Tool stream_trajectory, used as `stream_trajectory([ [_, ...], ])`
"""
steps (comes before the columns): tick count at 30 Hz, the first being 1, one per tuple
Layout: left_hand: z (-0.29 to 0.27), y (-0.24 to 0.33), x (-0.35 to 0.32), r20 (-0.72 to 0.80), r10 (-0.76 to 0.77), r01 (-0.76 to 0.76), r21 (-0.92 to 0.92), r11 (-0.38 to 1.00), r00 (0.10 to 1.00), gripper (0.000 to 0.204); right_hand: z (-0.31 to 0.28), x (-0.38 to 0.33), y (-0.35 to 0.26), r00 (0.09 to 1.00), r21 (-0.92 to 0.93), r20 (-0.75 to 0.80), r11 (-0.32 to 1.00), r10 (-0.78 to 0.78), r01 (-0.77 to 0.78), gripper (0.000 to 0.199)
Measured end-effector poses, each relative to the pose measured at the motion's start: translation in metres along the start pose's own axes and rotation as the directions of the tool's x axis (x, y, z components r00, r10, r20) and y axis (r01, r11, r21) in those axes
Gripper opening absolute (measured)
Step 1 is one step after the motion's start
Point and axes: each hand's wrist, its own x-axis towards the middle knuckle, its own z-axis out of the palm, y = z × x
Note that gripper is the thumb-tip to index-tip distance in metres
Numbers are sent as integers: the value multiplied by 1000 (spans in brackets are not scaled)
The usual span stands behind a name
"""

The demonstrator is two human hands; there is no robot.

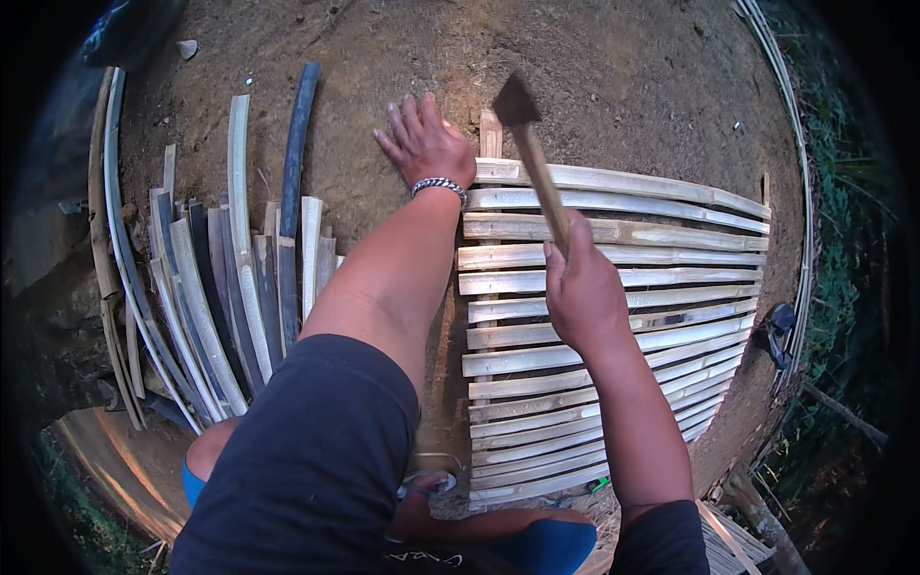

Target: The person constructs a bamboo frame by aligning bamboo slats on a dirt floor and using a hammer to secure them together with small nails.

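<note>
My left hand reaches forward, its fingers stretched and spread over the dirt. The heel of this hand is at the left end of the farthest bamboo slat; whether it presses on the slat I cannot tell. A chain bracelet circles that wrist. My right hand is wrapped round the handle of a wooden-handled tool with a dark wedge-shaped head, raised above the slats with its head pointing away from me. Several split bamboo slats lie side by side across a bamboo crosspiece, forming a panel.
Loose bamboo strips, pale and dark, lie in a pile at the left. Long poles and green plants edge the right side. A dark object sits beside the panel. My sandalled foot is near its lower left corner.
</note>
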Motion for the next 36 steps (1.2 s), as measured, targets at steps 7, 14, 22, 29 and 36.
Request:
stream_trajectory([
  [7,-10,-2,0,34,-18,18,20,1000,999,56,-19,4,-6,998,86,-65,996,-28,33,38],
  [14,-4,1,-2,34,-25,25,1,1000,999,57,25,-1,35,973,-88,211,993,97,-80,38],
  [22,-2,1,-1,4,-8,8,0,1000,1000,56,45,-2,40,991,-42,105,996,82,-78,38],
  [29,-5,0,-2,8,-5,6,-5,1000,1000,57,51,-9,44,997,-23,36,998,63,-62,31],
  [36,-7,-1,-2,4,-13,13,-15,1000,1000,57,54,-23,57,984,88,48,980,174,-177,35],
])
